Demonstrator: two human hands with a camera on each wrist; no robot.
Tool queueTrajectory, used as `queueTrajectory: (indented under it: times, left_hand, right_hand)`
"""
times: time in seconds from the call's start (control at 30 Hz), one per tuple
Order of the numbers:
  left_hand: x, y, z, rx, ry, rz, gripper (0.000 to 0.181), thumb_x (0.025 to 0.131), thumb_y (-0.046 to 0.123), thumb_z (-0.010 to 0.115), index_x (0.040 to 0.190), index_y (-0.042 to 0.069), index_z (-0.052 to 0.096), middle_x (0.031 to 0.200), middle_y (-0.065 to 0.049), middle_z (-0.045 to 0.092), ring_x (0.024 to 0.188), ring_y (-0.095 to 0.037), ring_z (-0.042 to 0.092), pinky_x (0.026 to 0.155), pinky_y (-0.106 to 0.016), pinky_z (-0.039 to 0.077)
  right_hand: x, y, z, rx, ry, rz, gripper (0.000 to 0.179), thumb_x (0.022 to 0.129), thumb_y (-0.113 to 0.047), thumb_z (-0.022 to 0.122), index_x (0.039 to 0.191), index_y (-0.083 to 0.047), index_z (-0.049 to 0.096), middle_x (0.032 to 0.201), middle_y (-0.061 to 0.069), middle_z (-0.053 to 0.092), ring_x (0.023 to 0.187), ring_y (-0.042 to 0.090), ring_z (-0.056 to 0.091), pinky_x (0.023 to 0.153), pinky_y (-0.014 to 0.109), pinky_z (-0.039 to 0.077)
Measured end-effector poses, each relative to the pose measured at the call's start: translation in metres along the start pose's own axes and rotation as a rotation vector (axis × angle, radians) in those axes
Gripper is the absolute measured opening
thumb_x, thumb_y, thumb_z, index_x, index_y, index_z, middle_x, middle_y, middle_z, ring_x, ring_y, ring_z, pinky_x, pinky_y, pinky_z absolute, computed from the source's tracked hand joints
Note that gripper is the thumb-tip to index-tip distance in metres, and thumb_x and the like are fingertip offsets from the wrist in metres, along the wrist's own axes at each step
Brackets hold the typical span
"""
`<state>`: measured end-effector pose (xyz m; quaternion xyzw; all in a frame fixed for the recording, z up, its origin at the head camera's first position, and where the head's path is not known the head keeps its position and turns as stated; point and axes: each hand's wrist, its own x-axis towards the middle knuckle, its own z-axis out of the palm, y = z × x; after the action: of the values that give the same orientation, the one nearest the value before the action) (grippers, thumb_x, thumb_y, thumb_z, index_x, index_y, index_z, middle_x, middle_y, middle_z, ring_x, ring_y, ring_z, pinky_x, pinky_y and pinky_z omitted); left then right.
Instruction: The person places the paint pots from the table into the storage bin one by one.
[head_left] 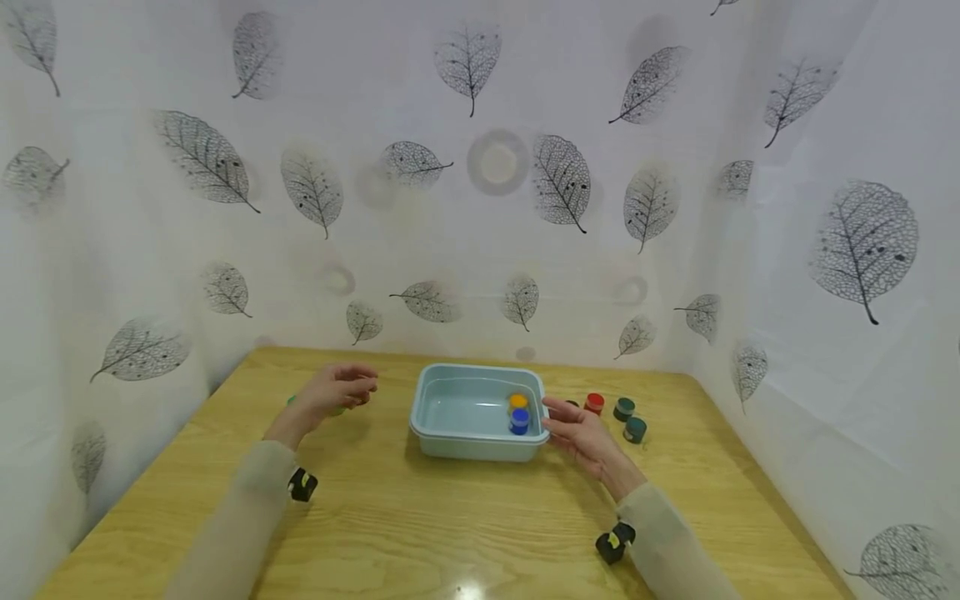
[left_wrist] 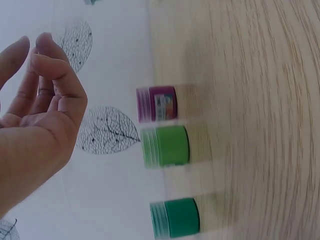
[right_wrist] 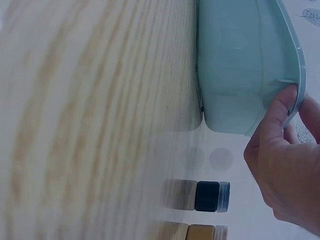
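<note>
head view: pale blue tub (head_left: 480, 450) sits mid desk (head_left: 465, 533), orange jar (head_left: 518, 402) and blue jar (head_left: 520, 422) inside at its right end, orange just behind blue. right hand (head_left: 585, 437) at the tub's right side, fingers at the rim. beyond that hand, a red jar (head_left: 594, 404) and two dark green jars (head_left: 630, 421) stand on the desk; a dark jar is partly hidden behind the fingers. left hand (head_left: 333, 392) over the left part of the desk, well apart from the tub, something green (head_left: 291, 401) mostly hidden behind it. leaf-print curtain (head_left: 480, 242) at the back and sides

left wrist view: left grip holds nothing, fingers loosely bent, narrow gap to the thumb. purple jar (left_wrist: 164, 104), light green jar (left_wrist: 172, 145) and teal jar (left_wrist: 181, 218) in a row on the desk, purple and light green close together, teal a bit apart

right wrist view: right grip pinches the tub rim near a corner, thumb and fingers either side. black jar (right_wrist: 207, 196) and amber jar (right_wrist: 201, 232) on the desk near the tub, amber cut off by the frame edge
</note>
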<state>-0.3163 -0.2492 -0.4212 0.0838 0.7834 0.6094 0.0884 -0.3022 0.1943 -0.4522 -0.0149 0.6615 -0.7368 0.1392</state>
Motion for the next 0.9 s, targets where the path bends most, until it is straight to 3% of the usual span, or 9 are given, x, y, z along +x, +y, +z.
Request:
queueTrajectory:
  times: [0.1,0.17,0.3,0.37,0.47,0.7,0.9]
  left_hand:
    - [-0.003,-0.003,-0.009,0.024,0.013,-0.016,0.037,0.099,0.025,0.060,0.127,0.000,0.056,0.096,0.003,0.071,0.089,-0.013,0.065,0.074,-0.029,0.052]
    - [-0.005,-0.004,-0.014,0.045,0.028,-0.025,0.038,0.098,0.026,0.061,0.128,0.002,0.057,0.104,-0.005,0.073,0.095,-0.016,0.066,0.081,-0.035,0.054]
    - [-0.009,-0.008,-0.024,0.094,0.055,-0.019,0.044,0.098,0.030,0.061,0.131,0.001,0.055,0.125,-0.019,0.064,0.104,-0.021,0.064,0.093,-0.045,0.051]
    - [-0.010,-0.009,-0.029,0.117,0.073,-0.021,0.048,0.098,0.033,0.061,0.133,0.001,0.054,0.129,-0.020,0.061,0.103,-0.018,0.063,0.097,-0.048,0.049]
    - [-0.013,-0.014,-0.036,0.125,0.100,-0.033,0.050,0.098,0.035,0.060,0.135,0.002,0.053,0.130,-0.017,0.061,0.099,-0.012,0.062,0.097,-0.048,0.049]
    - [-0.015,-0.025,-0.049,0.070,0.140,-0.043,0.047,0.099,0.030,0.059,0.135,0.001,0.053,0.120,-0.005,0.066,0.095,-0.008,0.062,0.084,-0.035,0.053]
    - [-0.019,-0.032,-0.058,0.011,0.185,-0.076,0.049,0.099,0.029,0.060,0.138,0.002,0.050,0.112,0.008,0.064,0.093,0.000,0.059,0.085,-0.029,0.053]
  right_hand:
    - [0.000,0.000,0.000,0.007,-0.008,0.002,0.056,0.094,-0.005,0.064,0.146,0.000,0.042,0.140,0.023,0.046,0.112,0.021,0.061,0.087,0.026,0.057]
    - [0.000,0.000,0.000,0.008,-0.011,-0.001,0.056,0.094,-0.004,0.063,0.146,0.000,0.042,0.139,0.022,0.047,0.111,0.021,0.062,0.086,0.026,0.057]
    - [0.002,0.001,-0.001,0.016,-0.017,-0.006,0.056,0.094,-0.003,0.063,0.146,0.001,0.041,0.137,0.021,0.048,0.111,0.021,0.062,0.086,0.026,0.057]
    - [0.002,0.001,-0.001,0.021,-0.017,-0.005,0.056,0.094,-0.003,0.063,0.146,0.001,0.041,0.138,0.020,0.048,0.111,0.021,0.062,0.086,0.027,0.057]
    - [0.002,0.001,-0.001,0.018,-0.018,-0.004,0.056,0.094,-0.004,0.063,0.146,0.001,0.042,0.137,0.020,0.048,0.110,0.020,0.062,0.087,0.027,0.057]
    - [0.003,0.002,-0.001,0.015,-0.024,-0.011,0.056,0.094,-0.004,0.063,0.145,0.002,0.042,0.132,0.018,0.052,0.109,0.020,0.062,0.086,0.027,0.057]
    - [0.002,0.002,-0.002,0.023,-0.025,-0.015,0.056,0.094,-0.004,0.063,0.145,0.003,0.041,0.127,0.015,0.054,0.109,0.021,0.062,0.086,0.027,0.057]
